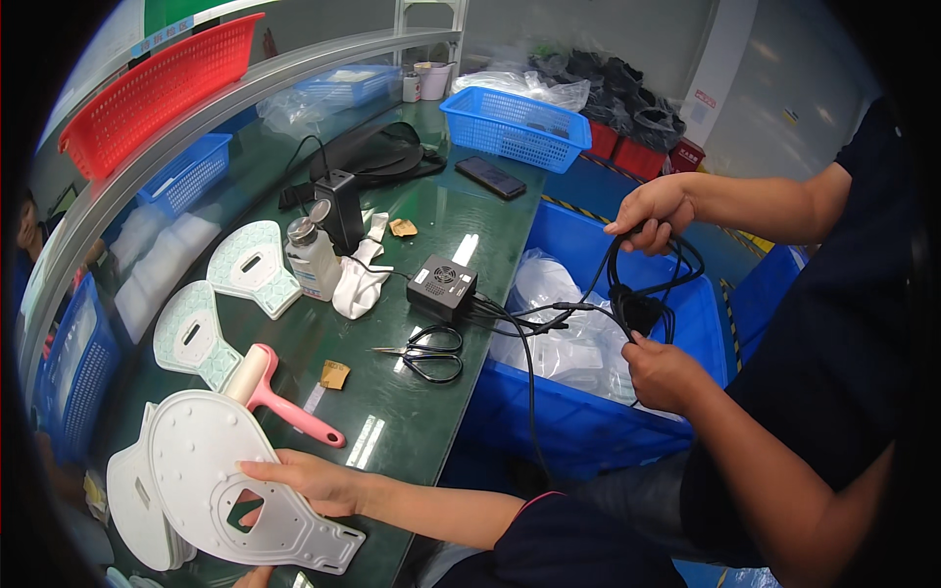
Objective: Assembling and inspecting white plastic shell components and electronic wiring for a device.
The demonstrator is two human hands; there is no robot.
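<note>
A white plastic panel [201, 446], round at one end with a narrower tab and a cut-out, is tilted over the near left of the table. My right hand [309, 480] grips its edge, thumb on the upper face and other fingers behind, partly seen through the cut-out. At the bottom edge only a bit of my left hand [255, 578] shows, beside the panel; its grip is hidden. Behind the panel lies a stack of similar white panels [137, 505]. Close by is a lint roller [284, 402] with a pink handle. Two patterned pale-green panels [196, 333] lie farther back.
Another person's hands [667, 367] hold looped black cables [637, 284] over a blue bin [598, 416] of bagged parts. Black-handled scissors [431, 355], a small black fan box [441, 286], a bottle [312, 260], and a phone [490, 177] sit on the green table [392, 421].
</note>
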